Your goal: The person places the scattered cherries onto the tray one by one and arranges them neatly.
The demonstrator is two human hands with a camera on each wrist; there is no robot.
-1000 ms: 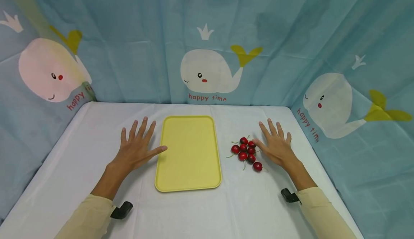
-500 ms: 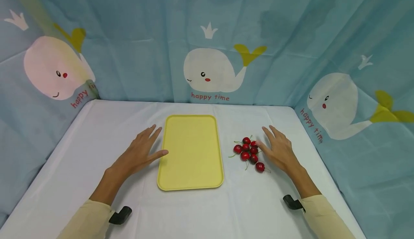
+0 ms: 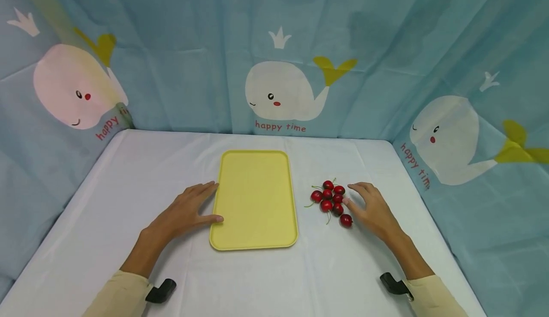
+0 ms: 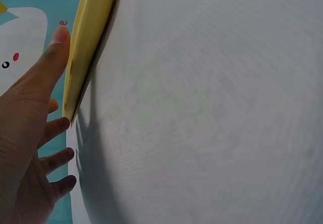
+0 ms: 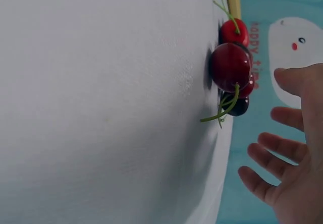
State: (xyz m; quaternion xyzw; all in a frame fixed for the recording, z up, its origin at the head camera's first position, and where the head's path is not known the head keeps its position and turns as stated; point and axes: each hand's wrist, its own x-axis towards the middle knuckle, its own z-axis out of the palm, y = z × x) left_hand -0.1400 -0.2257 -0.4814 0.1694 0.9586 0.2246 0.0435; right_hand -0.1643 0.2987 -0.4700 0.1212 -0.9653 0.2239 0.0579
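Note:
A yellow rectangular tray [image 3: 257, 200] lies flat on the white table. My left hand [image 3: 182, 214] hovers at its left edge, thumb over the tray and fingertips by the rim; contact is hard to judge. In the left wrist view, the thumb [image 4: 48, 62] overlaps the tray's side [image 4: 91, 37], and the fingers are spread. Several dark red cherries [image 3: 327, 206] with green stems sit in a cluster right of the tray. One cherry [image 3: 346, 220] lies slightly apart, nearer me. Beside the cluster, my right hand [image 3: 375, 212] has loosely bent fingers and holds nothing.
White cloth [image 3: 257, 283] covers the table. Blue curtains [image 3: 180, 83] printed with whales stand along its back and both sides. A black wrist device [image 3: 161, 291] is on the left sleeve, and another black device [image 3: 394, 284] on the right.
Both hands have come down and toward me, their fingers less spread than before. The left closes in on the tray's edge, the right on the cherries. Tray and cherries stay put.

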